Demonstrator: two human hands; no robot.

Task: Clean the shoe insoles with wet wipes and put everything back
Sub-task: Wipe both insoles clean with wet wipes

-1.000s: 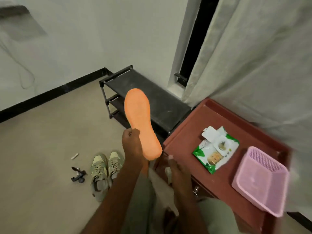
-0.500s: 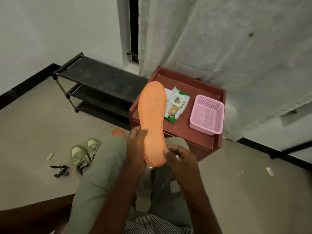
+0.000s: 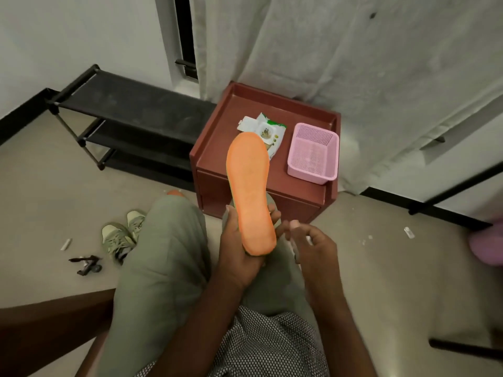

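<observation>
An orange insole stands up over my lap, toe end pointing away. My left hand grips its heel end from below, thumb on the left edge and fingertips showing on the right. My right hand hovers just right of the heel, blurred, with loosely curled fingers that are off the insole and hold nothing I can make out. An opened pack of wet wipes lies on the red-brown cabinet, partly hidden by the insole's toe. A pair of pale green shoes sits on the floor at left. An orange tip peeks from behind my left knee.
A pink mesh basket stands on the cabinet's right side. A black shoe rack runs along the wall at left. A curtain hangs behind the cabinet. Black scraps and white bits lie on the floor.
The view has shifted left and the insole's heel has dropped lower over my lap. My right hand has come off the heel and moved to the right.
</observation>
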